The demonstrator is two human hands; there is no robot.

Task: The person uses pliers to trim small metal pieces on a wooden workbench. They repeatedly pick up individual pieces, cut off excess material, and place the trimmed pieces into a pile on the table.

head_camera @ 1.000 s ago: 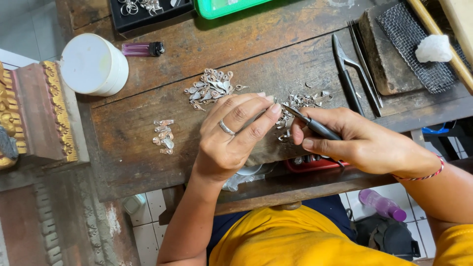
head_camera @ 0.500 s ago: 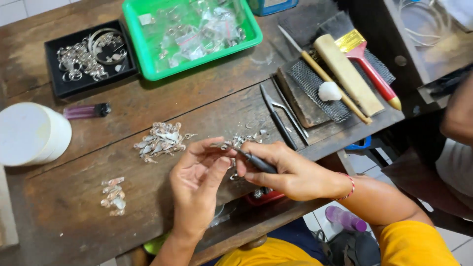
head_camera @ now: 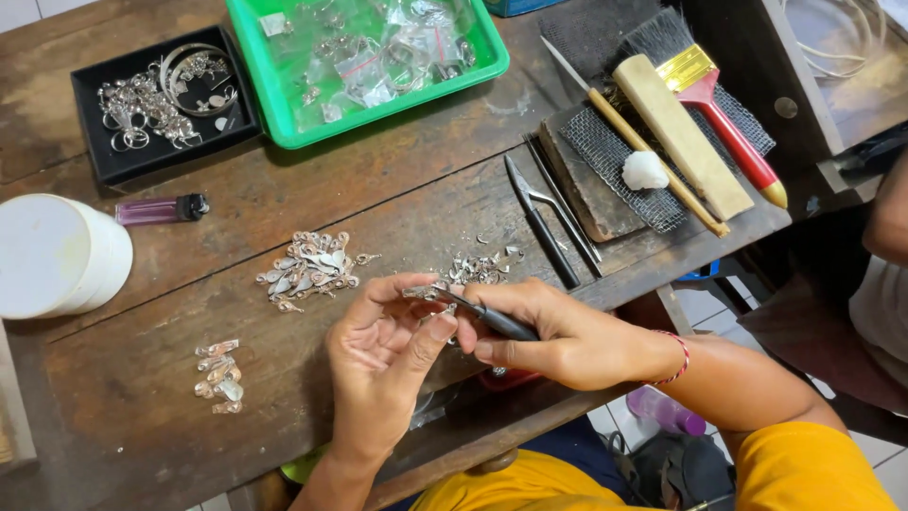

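The small silver piece [head_camera: 423, 292] sits pinched between the thumb and forefinger of my left hand [head_camera: 386, 352], raised just above the front edge of the desk [head_camera: 284, 203], and my right hand [head_camera: 558, 336] is closed around dark-handled pliers [head_camera: 487, 317] whose tips touch it. Half a second ago both hands sat a little farther left in my view with the same pinch and the same grip, and a second ago my left hand lay palm-down over the work; now it is turned palm-up, so I judge the piece is being presented to the pliers for fine bending. Just behind my fingers lies a loose scatter of silver bits [head_camera: 482, 267], to the left a heap of leaf-shaped silver parts [head_camera: 307, 270], and nearer the desk's left end a small row of finished pieces [head_camera: 218, 377]. The wood is worn, dark and grooved. Farther off stand a green plastic tray [head_camera: 270, 90] of bagged bits, a black tray [head_camera: 90, 123] of shiny rings, a purple lighter [head_camera: 161, 208], and black tweezers [head_camera: 541, 227].
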